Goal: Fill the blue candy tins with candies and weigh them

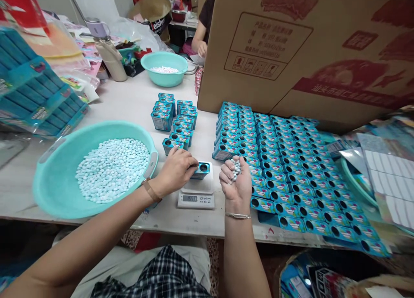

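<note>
My left hand [177,168] reaches over a small blue candy box [201,174] with a dark round hole on top. Its fingers are pinched together at the box's left end; what is between them is hidden. The box rests on a white digital scale [196,199] with a lit display. To the right of the scale, my right hand [236,181] is turned palm up, fingers curled around several pale blue candies [237,167]. On the left, a large turquoise basin [51,177] holds a heap of the same candies [110,170].
Rows of blue boxes [284,168] fill the right side, before a large cardboard carton [258,86]. More boxes [183,125] stand behind the scale. Farther back are a smaller basin [164,79], a beige bottle [111,58] and another person's hand [202,49]. Packed boxes [35,86] lean at left.
</note>
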